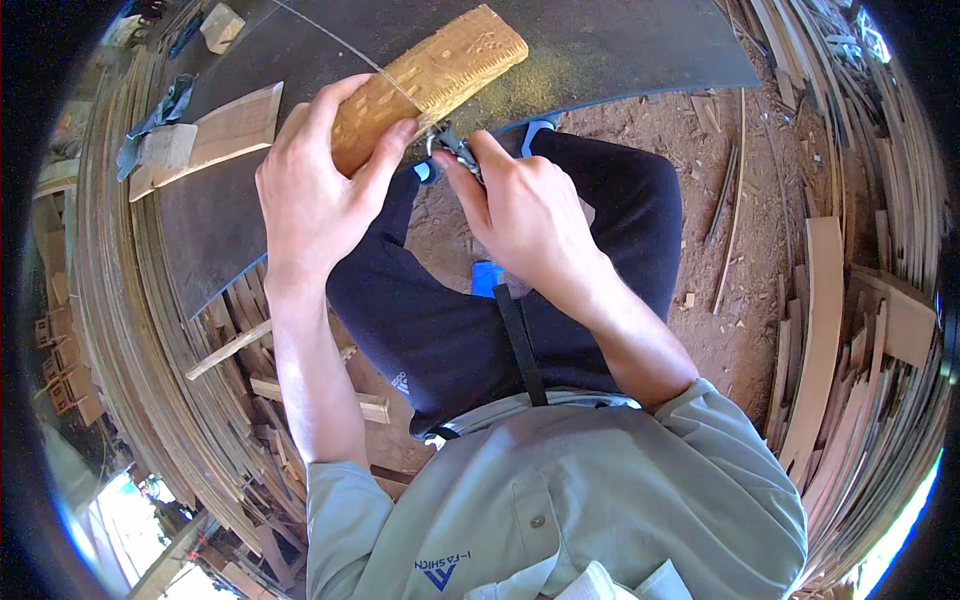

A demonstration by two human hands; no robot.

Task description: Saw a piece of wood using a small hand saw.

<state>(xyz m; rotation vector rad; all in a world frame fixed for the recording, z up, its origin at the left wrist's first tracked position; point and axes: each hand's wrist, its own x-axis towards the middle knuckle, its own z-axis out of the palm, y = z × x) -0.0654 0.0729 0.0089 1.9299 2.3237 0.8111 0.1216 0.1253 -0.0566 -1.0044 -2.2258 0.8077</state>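
Observation:
In my left hand (pixel 320 185) is a yellow-brown wooden block (pixel 455 62), tilted over the near edge of a dark tabletop (pixel 600 45). Its surface is rough and marked with grooves. The fingers lie behind it and the thumb presses its near edge. A thin pale strand (pixel 335 38) runs from the top of the view across the block toward my right hand. Close to that edge, my right hand (pixel 530 200) is closed on a small grey metal fitting (pixel 455 145), its exact kind partly hidden by the fingers.
Yellowish sawdust (pixel 545 75) lies on the tabletop beside the block. To the left are a flat wooden board (pixel 235 130) and a bluish crumpled cloth (pixel 165 110). Long wooden strips (pixel 130 300) are stacked at the left, and more boards (pixel 820 330) stand at the right.

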